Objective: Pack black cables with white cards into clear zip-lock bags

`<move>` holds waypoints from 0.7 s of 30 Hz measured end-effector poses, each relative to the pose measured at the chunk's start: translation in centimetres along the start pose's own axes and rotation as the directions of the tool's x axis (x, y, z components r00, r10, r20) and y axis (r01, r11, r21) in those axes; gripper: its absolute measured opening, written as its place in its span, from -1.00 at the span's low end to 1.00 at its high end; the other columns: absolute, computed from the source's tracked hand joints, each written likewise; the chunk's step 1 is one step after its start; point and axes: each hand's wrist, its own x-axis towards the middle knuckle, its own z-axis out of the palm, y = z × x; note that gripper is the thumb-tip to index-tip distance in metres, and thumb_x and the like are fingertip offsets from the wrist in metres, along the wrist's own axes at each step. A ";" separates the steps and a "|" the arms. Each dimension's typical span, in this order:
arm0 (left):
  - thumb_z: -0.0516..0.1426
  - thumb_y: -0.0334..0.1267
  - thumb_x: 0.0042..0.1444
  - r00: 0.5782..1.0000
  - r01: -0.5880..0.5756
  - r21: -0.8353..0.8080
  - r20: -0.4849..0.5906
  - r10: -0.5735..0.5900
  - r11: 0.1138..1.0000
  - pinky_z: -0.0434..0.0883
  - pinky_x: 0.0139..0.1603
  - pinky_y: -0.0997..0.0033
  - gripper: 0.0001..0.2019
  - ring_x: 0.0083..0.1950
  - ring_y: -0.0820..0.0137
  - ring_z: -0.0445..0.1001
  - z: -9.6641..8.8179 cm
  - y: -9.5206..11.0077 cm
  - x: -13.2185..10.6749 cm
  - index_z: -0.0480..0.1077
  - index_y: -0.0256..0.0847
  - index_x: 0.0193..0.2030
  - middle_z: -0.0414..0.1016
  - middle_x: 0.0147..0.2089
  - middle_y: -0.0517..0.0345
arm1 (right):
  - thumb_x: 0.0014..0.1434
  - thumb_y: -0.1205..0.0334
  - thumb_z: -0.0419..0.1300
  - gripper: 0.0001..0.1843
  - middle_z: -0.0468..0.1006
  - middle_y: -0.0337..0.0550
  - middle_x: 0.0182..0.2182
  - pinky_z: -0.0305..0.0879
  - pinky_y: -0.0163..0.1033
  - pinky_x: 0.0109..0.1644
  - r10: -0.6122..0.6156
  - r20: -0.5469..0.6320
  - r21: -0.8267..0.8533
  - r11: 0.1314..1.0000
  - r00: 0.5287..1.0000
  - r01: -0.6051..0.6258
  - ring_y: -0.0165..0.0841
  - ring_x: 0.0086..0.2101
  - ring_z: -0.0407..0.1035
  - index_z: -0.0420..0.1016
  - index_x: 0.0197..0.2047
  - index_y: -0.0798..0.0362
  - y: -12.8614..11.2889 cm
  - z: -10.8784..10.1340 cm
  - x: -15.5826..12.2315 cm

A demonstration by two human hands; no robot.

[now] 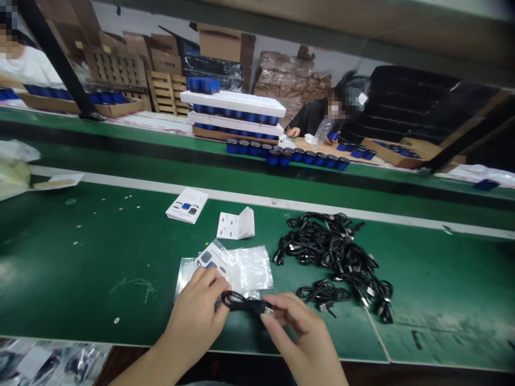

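"While the right hand [302, 328] pinches the coiled black USB cable [242, 303] at its three-o'clock end, how's the left hand [196, 306]?"

"Half-curled at nine o'clock; I can't tell its grip. Best keep those loops tightly bundled."

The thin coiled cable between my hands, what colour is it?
The thin coiled cable is black, shown in the head view.

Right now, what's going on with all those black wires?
The right hand holds a looped black cable near one end. The left hand is at its other end, over a printed leaflet among clear bags. A heap of black cables lies to the right on the green table, and a stack of printed cards lies farther back.
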 end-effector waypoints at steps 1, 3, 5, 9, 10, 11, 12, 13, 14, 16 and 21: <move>-0.01 -0.46 0.11 1.000 0.007 -0.004 0.001 -0.007 1.000 0.36 -0.36 0.32 -0.80 -0.33 0.31 0.36 0.0 0.0 0.0 0.34 -0.19 -0.47 0.38 -0.41 0.16 | 0.16 0.33 0.16 -0.82 0.49 -0.17 -0.40 0.44 -0.37 -0.36 0.028 -0.013 -0.022 0.999 1.000 -0.028 -0.40 -0.45 0.44 0.53 -0.16 0.04 0.4 0.3 -0.1; -0.03 -0.45 0.14 1.000 0.016 -0.008 -0.006 -0.016 1.000 0.37 -0.35 0.30 -0.77 -0.34 0.31 0.37 -0.1 0.1 0.0 0.33 -0.20 -0.48 0.37 -0.42 0.15 | 0.18 0.31 0.14 -0.81 0.46 -0.18 -0.43 0.42 -0.35 -0.36 0.051 -0.047 -0.076 0.996 0.998 -0.054 -0.39 -0.46 0.43 0.52 -0.14 0.05 1.1 0.7 -0.2; -0.05 -0.43 0.17 1.000 0.014 -0.015 -0.021 -0.014 1.000 0.38 -0.33 0.30 -0.75 -0.33 0.33 0.38 -0.1 0.2 -0.1 0.32 -0.21 -0.48 0.38 -0.41 0.14 | 0.19 0.31 0.13 -0.82 0.47 -0.17 -0.42 0.41 -0.35 -0.35 0.035 -0.068 -0.117 0.992 0.997 -0.043 -0.38 -0.45 0.42 0.52 -0.15 0.05 1.4 0.8 -0.2; -0.06 -0.42 0.20 0.996 -0.008 -0.017 -0.092 0.007 1.000 0.42 -0.20 0.24 -0.76 -0.19 0.27 0.43 0.1 0.4 -0.6 0.38 -0.23 -0.40 0.45 -0.21 0.01 | 0.17 0.30 0.15 -0.82 0.49 -0.16 -0.40 0.40 -0.35 -0.34 0.025 -0.097 -0.078 0.996 0.995 -0.033 -0.38 -0.44 0.43 0.53 -0.17 0.05 1.2 1.0 -0.5; -0.05 -0.42 0.20 0.992 -0.023 -0.019 -0.121 0.021 1.000 0.42 -0.15 0.21 -0.77 -0.13 0.24 0.44 0.2 0.5 -0.8 0.38 -0.23 -0.39 0.46 -0.14 -0.03 | 0.16 0.28 0.17 -0.83 0.48 -0.16 -0.42 0.40 -0.35 -0.35 0.055 -0.105 -0.031 0.998 0.993 -0.059 -0.38 -0.44 0.43 0.53 -0.18 0.06 1.1 1.2 -0.6; -0.04 -0.43 0.20 0.987 -0.044 -0.024 -0.154 0.040 0.999 0.41 -0.10 0.20 -0.78 -0.07 0.23 0.44 0.3 0.6 -0.9 0.38 -0.24 -0.39 0.46 -0.08 -0.06 | 0.15 0.25 0.19 -0.83 0.48 -0.16 -0.43 0.41 -0.34 -0.36 0.103 -0.112 0.034 0.994 0.988 -0.100 -0.37 -0.45 0.43 0.54 -0.19 0.07 1.1 1.4 -0.6; -0.03 -0.44 0.20 0.981 -0.065 -0.028 -0.186 0.058 0.998 0.41 -0.06 0.21 -0.79 -0.03 0.22 0.44 0.4 0.6 -1.1 0.38 -0.24 -0.38 0.46 -0.03 -0.07 | 0.13 0.21 0.21 -0.82 0.49 -0.16 -0.44 0.41 -0.32 -0.36 0.167 -0.116 0.115 0.981 0.979 -0.154 -0.36 -0.45 0.43 0.54 -0.20 0.08 1.1 1.8 -0.7; -0.02 -0.45 0.20 0.974 -0.084 -0.029 -0.216 0.075 0.996 0.41 -0.03 0.24 -0.80 0.01 0.23 0.44 0.5 0.7 -1.2 0.37 -0.23 -0.38 0.46 0.01 -0.06 | 0.11 0.17 0.23 -0.79 0.50 -0.16 -0.46 0.42 -0.31 -0.36 0.241 -0.106 0.210 0.954 0.965 -0.215 -0.35 -0.45 0.44 0.54 -0.21 0.09 1.1 2.2 -0.6; -0.01 -0.46 0.19 0.966 -0.100 -0.027 -0.241 0.090 0.995 0.41 -0.01 0.26 -0.81 0.03 0.24 0.44 0.6 0.8 -1.3 0.36 -0.23 -0.37 0.46 0.04 -0.05 | 0.08 0.13 0.26 -0.75 0.51 -0.16 -0.47 0.42 -0.30 -0.35 0.312 -0.077 0.305 0.911 0.947 -0.276 -0.34 -0.45 0.45 0.54 -0.21 0.10 1.1 2.7 -0.6; 0.00 -0.46 0.18 0.957 -0.121 -0.010 -0.268 0.114 0.993 0.42 0.00 0.27 -0.84 0.05 0.24 0.44 0.8 1.1 -1.4 0.36 -0.22 -0.35 0.46 0.08 -0.04 | 0.00 0.06 0.33 -0.67 0.54 -0.16 -0.51 0.43 -0.29 -0.36 0.414 -0.005 0.459 0.809 0.910 -0.366 -0.35 -0.47 0.46 0.54 -0.25 0.12 1.0 3.5 -0.3; 0.00 -0.50 0.15 0.939 -0.188 0.072 -0.278 0.201 0.979 0.39 0.10 0.15 -0.83 0.13 0.20 0.42 1.2 1.5 -1.5 0.36 -0.22 -0.33 0.44 0.14 -0.06 | -0.26 0.07 0.47 -0.60 0.54 -0.26 -0.60 0.40 -0.38 -0.41 0.482 0.021 0.618 0.683 0.876 -0.390 -0.44 -0.54 0.43 0.57 -0.35 0.12 0.3 4.4 0.4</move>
